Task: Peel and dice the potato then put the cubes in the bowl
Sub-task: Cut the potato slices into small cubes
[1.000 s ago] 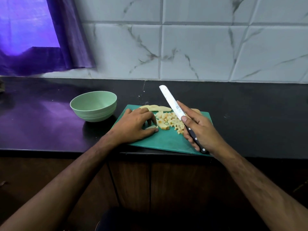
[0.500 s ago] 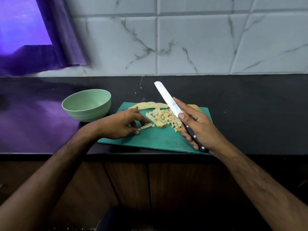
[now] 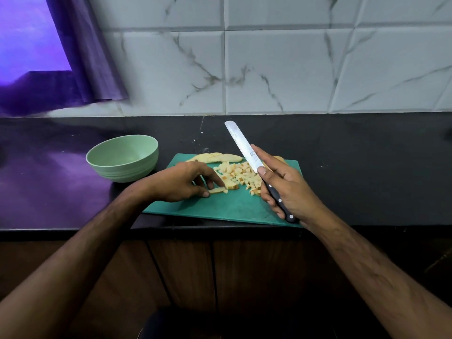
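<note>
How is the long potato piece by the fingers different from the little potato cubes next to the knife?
The potato strip is long and thin; the potato cubes are small and blocky. The strip lies alone, nearer the board's front, with the left hand touching it; the cubes sit heaped together, untouched, beside the right hand. The strip is one piece not yet diced; the cubes are many. Both are pale yellow and lie on the green cutting board, none in the bowl.

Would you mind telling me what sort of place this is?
Most likely a home kitchen: a dark countertop under a marble-look tiled wall, with a green cutting board of diced potato.
</note>
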Tool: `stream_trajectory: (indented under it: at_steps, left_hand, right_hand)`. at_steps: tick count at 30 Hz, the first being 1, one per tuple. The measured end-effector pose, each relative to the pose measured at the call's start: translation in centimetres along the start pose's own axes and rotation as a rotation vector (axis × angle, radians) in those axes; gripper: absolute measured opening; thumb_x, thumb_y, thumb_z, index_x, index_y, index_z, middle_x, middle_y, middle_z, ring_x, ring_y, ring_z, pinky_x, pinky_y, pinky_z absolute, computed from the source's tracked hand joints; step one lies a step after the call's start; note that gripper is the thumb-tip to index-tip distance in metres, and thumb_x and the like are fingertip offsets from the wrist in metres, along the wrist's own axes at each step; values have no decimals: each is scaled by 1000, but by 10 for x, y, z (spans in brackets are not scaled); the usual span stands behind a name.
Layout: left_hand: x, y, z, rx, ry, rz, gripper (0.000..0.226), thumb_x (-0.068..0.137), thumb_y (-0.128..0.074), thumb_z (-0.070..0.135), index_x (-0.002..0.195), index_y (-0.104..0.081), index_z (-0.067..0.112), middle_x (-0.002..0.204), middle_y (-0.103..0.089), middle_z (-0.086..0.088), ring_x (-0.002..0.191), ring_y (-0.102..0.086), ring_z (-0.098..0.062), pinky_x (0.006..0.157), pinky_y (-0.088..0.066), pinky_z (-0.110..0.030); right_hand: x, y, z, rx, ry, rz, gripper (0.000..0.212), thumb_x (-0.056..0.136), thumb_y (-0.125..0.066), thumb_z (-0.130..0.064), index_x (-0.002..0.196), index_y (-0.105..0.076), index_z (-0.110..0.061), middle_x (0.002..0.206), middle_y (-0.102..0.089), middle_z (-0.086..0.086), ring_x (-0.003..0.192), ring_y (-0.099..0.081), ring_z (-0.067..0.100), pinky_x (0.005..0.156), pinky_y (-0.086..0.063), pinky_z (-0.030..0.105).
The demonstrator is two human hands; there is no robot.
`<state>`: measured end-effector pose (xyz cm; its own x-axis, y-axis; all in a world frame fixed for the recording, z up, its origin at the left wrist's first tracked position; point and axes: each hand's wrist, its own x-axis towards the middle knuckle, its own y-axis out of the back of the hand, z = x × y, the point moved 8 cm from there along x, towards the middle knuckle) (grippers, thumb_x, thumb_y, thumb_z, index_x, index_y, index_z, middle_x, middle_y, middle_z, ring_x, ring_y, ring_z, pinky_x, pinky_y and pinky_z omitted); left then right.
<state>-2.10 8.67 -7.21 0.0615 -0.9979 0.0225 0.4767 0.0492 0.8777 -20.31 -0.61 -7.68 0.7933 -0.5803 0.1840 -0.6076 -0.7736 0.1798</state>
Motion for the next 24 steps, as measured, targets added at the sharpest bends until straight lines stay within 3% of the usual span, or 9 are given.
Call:
stream_trajectory:
  at_steps: [6,13,17,21,24]
  left_hand:
    - [5,-11,29,-17,-74,49,36,87,-79,8,118,-73,27,99,-68,9,91,-64,-2,81,-49,-11]
    - [14,-22,52,-111,-106,287,32,79,-85,7,108,-74,16,88,-74,5,80,-67,-4,71,-45,-8]
    - [10,-20,55,-121,-166,340,28,83,-82,5,108,-74,14,91,-75,4,82,-68,-4,76,-52,-15]
    - [2,8,37,142,-224,521,24,91,-70,3,109,-73,18,105,-70,3,100,-66,-14,87,-52,-30]
    - [10,5,13,444,-73,393,31,94,-66,16,122,-69,31,125,-60,5,119,-52,-21,88,-37,-37]
  right_hand:
    - [0,-1,1,3,-3,0,49,108,-46,-24,150,-41,-50,57,-47,9,38,-37,18,35,-37,23]
    - [-1,0,-1,17,8,8,48,109,-46,-24,150,-42,-48,58,-45,10,38,-35,19,33,-36,23]
    - [-1,0,-1,1,13,15,48,109,-45,-25,149,-42,-51,58,-46,10,38,-34,21,34,-35,23]
    - [0,1,-1,-2,12,12,48,109,-44,-25,149,-41,-51,58,-48,8,36,-35,19,34,-35,24]
    - [1,1,1,2,11,12,48,109,-45,-26,149,-42,-52,58,-48,8,37,-35,20,36,-36,26]
